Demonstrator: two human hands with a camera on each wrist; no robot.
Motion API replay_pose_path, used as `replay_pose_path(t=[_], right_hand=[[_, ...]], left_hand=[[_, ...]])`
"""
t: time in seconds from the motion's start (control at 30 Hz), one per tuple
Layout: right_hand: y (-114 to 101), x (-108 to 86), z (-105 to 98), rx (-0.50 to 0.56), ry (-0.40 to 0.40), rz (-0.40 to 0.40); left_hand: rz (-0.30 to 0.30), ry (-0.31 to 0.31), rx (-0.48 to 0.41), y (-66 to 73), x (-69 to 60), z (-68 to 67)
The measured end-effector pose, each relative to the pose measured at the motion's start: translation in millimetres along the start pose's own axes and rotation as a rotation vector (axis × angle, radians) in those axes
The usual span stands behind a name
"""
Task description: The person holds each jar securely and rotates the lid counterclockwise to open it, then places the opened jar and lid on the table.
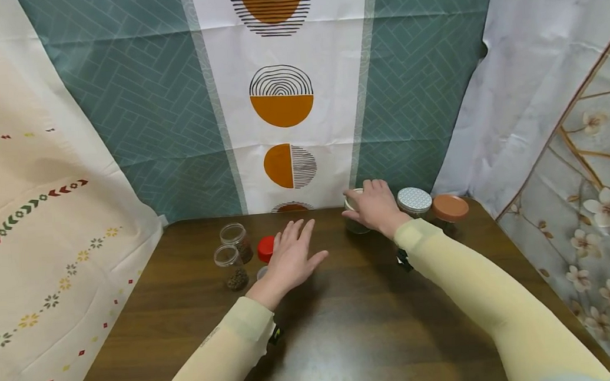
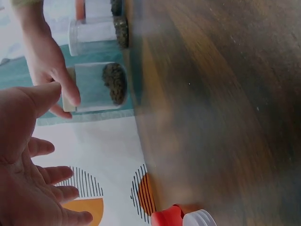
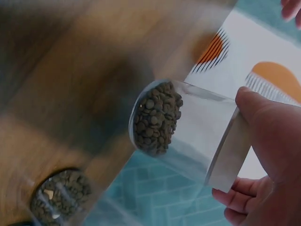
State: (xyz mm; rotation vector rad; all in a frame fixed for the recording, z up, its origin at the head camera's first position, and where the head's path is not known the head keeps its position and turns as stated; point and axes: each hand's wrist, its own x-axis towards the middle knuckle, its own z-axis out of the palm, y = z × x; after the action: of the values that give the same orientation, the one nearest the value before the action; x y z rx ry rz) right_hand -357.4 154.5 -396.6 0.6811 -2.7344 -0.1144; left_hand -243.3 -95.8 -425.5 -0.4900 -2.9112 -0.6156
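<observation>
My right hand (image 1: pixel 377 206) grips a clear jar (image 3: pixel 195 127) by its pale lid (image 3: pixel 230 153), thumb on one side and fingers on the other. Small brown pellets (image 3: pixel 157 120) fill the lower part of this jar. It is at the back of the table, and I cannot tell whether its base touches the wood. My left hand (image 1: pixel 291 256) hovers over the table with fingers spread and holds nothing. Below and beside it are a red lid (image 1: pixel 266 248) and a small clear-and-white container (image 2: pixel 200 218), partly hidden by the hand in the head view.
Right of the gripped jar stand a jar with a patterned white lid (image 1: pixel 414 199) and one with an orange-brown lid (image 1: pixel 450 207). Two clear jars, one behind (image 1: pixel 236 242) the other (image 1: pixel 232 269), are at the left. A curtain (image 1: pixel 161 106) hangs behind the dark wooden table (image 1: pixel 368 328).
</observation>
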Motion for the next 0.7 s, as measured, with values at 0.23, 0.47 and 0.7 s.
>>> replay_pose_path(t=[0.23,0.47,0.7], right_hand=[[-20,-25.5,-14,0.101,0.051,-0.036],[-35,-47.6,-20,0.215,0.052,-0.04],[-48,-66.4,-30,0.358,0.034,0.013]], left_hand=[[0.019,0.012,-0.041,-0.3,-10.3,-4.8],[0.025,-0.016,-0.078,-2.3,-17.5,-5.7],[0.046,-0.021,-0.136,0.4,-24.4,-6.3]])
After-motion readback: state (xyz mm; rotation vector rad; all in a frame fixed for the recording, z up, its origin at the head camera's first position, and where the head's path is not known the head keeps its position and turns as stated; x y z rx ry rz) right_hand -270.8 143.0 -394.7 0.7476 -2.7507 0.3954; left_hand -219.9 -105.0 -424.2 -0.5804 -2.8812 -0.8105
